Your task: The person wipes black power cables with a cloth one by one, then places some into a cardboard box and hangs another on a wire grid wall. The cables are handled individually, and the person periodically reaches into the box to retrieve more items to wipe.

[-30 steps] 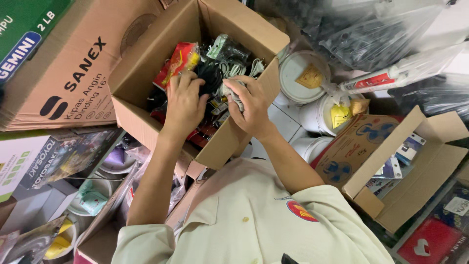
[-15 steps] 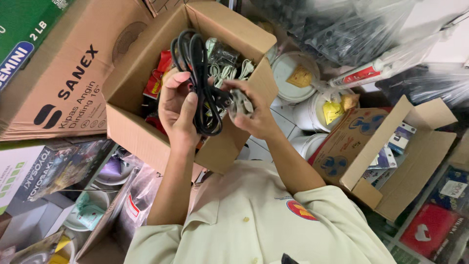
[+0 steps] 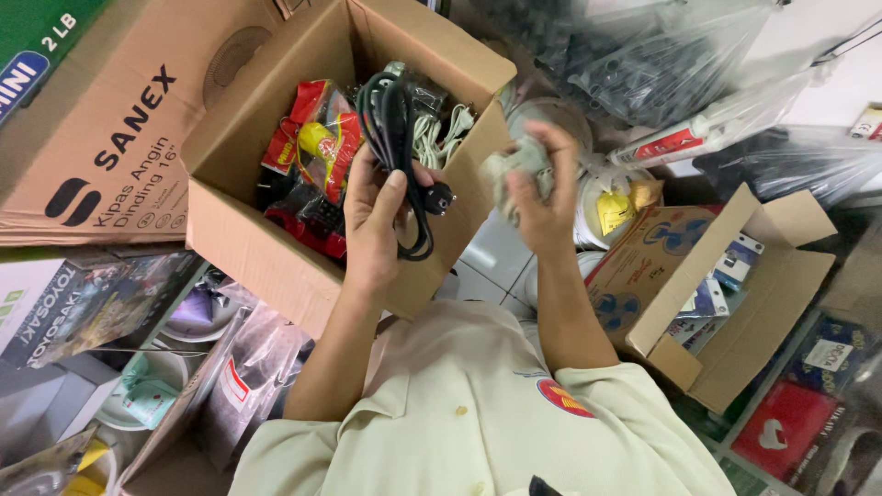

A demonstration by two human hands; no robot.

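Sleeves of a pale cream shirt (image 3: 478,432) fill the near edge, both forearms rising from them. Left hand (image 3: 375,225) is curled around a coiled black power cable (image 3: 395,147), thumb pressed across the loops; its plug (image 3: 437,197) hangs free just beside the thumb, over the near wall of the open cardboard box (image 3: 248,230). Right hand (image 3: 542,197) is closed on a blurred pale grey bundle (image 3: 516,163), held beside the box's right wall, apart from the cable. Inside the box lie red and yellow packets (image 3: 317,138) and coiled white cords (image 3: 436,133). Right of the arms sits a smaller open carton (image 3: 643,276); beyond the hands stand white tubs (image 3: 602,207) and clear plastic bags (image 3: 643,55)
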